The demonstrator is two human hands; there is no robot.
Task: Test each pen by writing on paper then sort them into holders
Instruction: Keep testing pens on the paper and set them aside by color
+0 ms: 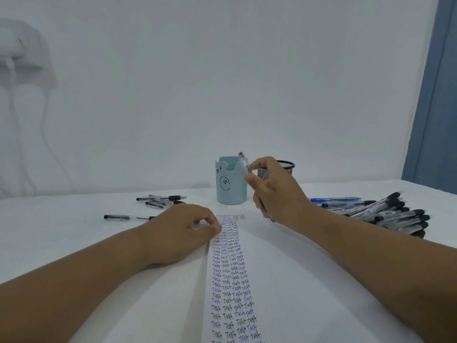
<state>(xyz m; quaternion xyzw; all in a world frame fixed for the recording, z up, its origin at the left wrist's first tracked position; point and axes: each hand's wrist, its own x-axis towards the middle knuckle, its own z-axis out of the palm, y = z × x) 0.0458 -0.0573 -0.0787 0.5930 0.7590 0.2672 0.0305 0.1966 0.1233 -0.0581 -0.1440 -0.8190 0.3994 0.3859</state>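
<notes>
Desk (74, 243) space down the middle is taken by paper (284, 280) covered in columns of "Test". Near its far edge, the left hand (183, 229) is rested, fingers loosely curled. A pen (243, 160) is pinched by the right hand (274, 191) between the blue holder (231, 184) and mesh holder (288, 167). More pens (385, 214) are piled toward the right edge.

A sheet of paper (247, 280) is lying near centre on the tabletop (61, 231), with a bear-faced holder (231, 184) standing beyond its far end. A mesh holder (277, 170) is sitting just right of that. Loose pens (160, 199) are lying far left; a pile of pens (385, 214) is resting right.
</notes>
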